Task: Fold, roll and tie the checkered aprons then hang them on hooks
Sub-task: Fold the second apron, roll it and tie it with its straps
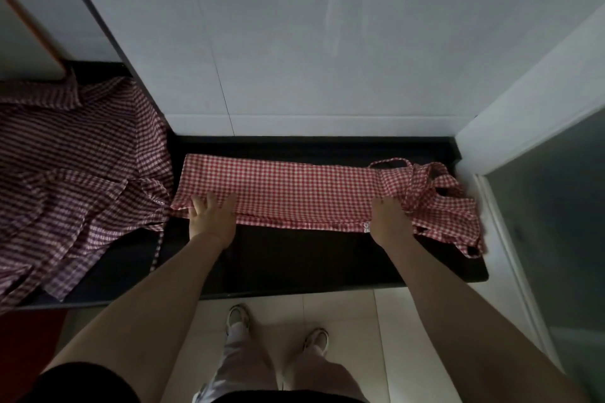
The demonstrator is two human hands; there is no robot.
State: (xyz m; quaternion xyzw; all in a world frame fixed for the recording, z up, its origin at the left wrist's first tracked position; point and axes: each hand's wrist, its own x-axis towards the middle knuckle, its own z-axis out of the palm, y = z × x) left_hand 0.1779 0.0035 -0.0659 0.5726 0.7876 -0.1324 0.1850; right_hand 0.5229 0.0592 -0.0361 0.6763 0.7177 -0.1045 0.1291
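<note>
Two hands, left hand (212,210), right hand (389,217), flat on folded apron (294,190)

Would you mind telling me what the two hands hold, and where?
Both rest on the folded apron: left hand near its left end, right hand by the straps. A curled grip cannot be told.

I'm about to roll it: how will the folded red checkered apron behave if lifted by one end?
The folded apron would likely droop and unfold: it is thin cloth. Its loose straps would probably dangle. It looks light.
</note>
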